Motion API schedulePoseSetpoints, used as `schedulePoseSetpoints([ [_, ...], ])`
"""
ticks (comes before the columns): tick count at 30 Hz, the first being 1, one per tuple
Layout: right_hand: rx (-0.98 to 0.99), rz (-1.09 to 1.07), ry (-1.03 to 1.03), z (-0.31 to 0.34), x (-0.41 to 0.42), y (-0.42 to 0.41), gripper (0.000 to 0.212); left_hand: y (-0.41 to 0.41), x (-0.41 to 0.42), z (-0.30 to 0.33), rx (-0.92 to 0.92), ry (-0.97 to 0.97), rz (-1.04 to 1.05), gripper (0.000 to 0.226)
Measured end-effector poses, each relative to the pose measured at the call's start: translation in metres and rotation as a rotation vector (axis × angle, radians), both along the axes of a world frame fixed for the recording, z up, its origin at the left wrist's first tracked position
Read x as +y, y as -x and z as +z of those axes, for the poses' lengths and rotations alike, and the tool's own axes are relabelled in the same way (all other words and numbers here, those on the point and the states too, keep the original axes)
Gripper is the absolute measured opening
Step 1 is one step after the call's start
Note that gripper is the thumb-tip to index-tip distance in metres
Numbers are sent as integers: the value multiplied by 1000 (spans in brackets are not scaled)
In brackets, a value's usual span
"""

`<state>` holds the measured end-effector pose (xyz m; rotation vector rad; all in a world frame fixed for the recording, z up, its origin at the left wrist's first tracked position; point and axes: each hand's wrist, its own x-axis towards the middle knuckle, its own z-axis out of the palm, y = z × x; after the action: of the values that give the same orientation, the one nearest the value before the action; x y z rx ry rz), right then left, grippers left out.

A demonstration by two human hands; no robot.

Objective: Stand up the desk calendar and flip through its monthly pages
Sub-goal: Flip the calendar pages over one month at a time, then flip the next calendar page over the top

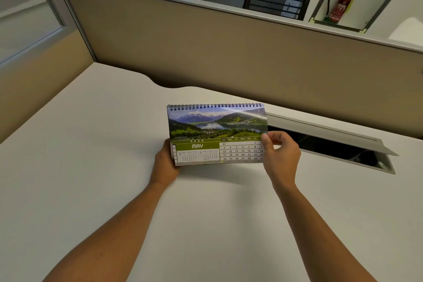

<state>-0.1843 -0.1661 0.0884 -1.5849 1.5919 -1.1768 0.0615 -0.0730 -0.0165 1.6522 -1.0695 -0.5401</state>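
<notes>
A spiral-bound desk calendar (212, 130) stands upright on the white desk (96, 167), its coil along the top. The front page shows a mountain lake photo above a green band reading MAY 2026 and a date grid. My left hand (166, 162) holds the calendar's lower left corner, mostly hidden behind it. My right hand (280, 155) pinches the right edge of the front page between thumb and fingers, about halfway up.
An open cable tray (332, 146) with a raised lid is sunk into the desk just right of the calendar. Beige partition walls (206, 52) close the desk at the back and left. A black chair and a fire extinguisher lie beyond.
</notes>
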Motion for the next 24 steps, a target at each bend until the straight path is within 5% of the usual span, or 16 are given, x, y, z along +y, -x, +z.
schedulePoseSetpoints([
  [5,-351,188,-182,32,-3,6,26,-2,4,-9,9,-12,5,44],
  [11,-723,453,-264,68,-18,-1,88,-1,-5,-5,-90,-84,31,43],
  [16,-267,574,-126,75,-23,-23,103,0,-4,-6,-62,-124,55,42],
  [21,334,612,98,61,-31,-42,58,2,-4,-3,-52,-125,55,40],
  [24,648,559,121,45,-34,-42,63,2,-3,-2,-49,-126,56,39],
])
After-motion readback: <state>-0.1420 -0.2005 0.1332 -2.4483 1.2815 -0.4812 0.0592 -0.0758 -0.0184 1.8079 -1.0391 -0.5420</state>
